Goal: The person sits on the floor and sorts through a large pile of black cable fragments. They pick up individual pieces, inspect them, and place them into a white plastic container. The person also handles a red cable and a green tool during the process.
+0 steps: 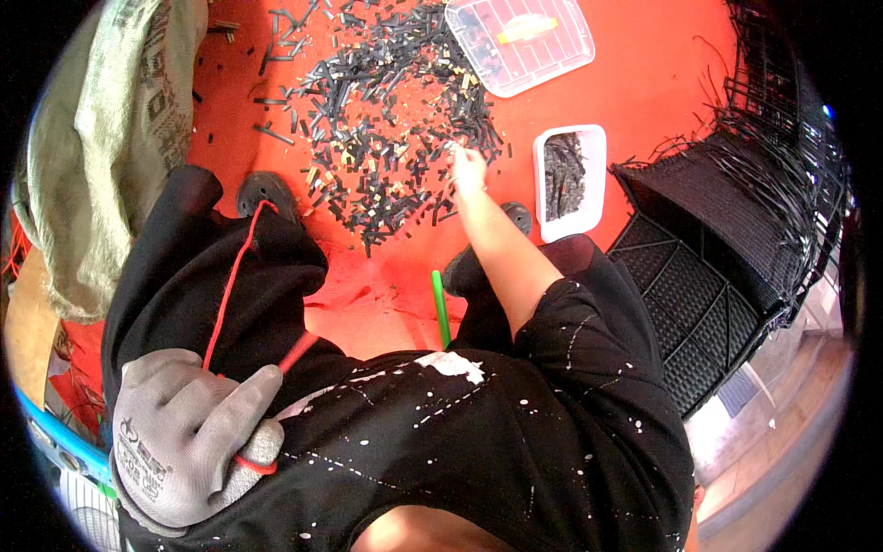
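My left hand point(193, 432), in a grey knit work glove, is closed over my left thigh. A red cord point(230, 285) runs up from it toward my left shoe, and a red loop shows at the thumb. A thicker, blurred red piece point(299, 351) sticks out beyond the forefinger. My bare right hand point(467, 170) reaches to the right side of a scattered heap of short black and tan strip scraps point(386, 138). Its fingers are drawn together at the scraps; whatever is between them is too small to make out.
To the right of the heap sits a white tub point(596, 175) of dark strips. A clear plastic lid point(561, 55) lies farther back. Black woven wicker point(690, 304) with loose strand ends fills the right. A pale woven sack point(129, 110) stands left. A green stick point(440, 308) lies between my legs.
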{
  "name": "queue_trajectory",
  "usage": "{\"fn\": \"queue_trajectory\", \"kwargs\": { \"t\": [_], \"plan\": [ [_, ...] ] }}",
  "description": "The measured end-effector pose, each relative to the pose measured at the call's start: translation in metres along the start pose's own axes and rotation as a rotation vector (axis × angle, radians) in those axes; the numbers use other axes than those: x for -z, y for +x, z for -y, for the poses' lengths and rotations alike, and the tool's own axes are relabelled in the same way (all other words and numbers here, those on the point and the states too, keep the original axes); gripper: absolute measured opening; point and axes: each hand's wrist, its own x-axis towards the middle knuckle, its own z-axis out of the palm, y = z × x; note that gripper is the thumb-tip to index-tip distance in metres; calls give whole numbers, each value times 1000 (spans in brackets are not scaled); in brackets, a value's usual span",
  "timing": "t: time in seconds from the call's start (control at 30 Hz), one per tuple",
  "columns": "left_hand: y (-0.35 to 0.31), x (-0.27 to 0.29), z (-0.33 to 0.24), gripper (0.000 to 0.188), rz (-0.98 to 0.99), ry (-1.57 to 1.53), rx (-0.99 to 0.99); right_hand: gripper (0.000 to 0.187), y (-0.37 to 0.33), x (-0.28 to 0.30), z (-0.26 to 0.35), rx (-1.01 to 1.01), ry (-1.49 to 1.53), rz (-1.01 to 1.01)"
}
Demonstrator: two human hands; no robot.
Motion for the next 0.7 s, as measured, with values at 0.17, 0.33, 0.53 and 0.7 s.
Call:
{"fn": "queue_trajectory", "kwargs": {
  "t": [0.17, 0.33, 0.53, 0.7],
  "plan": [
    [7, -3, 0, 35, 7, -16, 16, 29, 40, 6, -3, 425, -147, 38],
    [12, 1, -4, 35, 50, -5, 36, 25, 23, -13, 49, 589, -411, 79],
    [16, -1, 0, 36, 77, -23, 28, 21, 5, -23, 90, 695, -706, 148],
    [14, 1, -5, 35, 60, -7, 47, 20, 5, -40, 99, 718, -858, 205]
  ]
}}
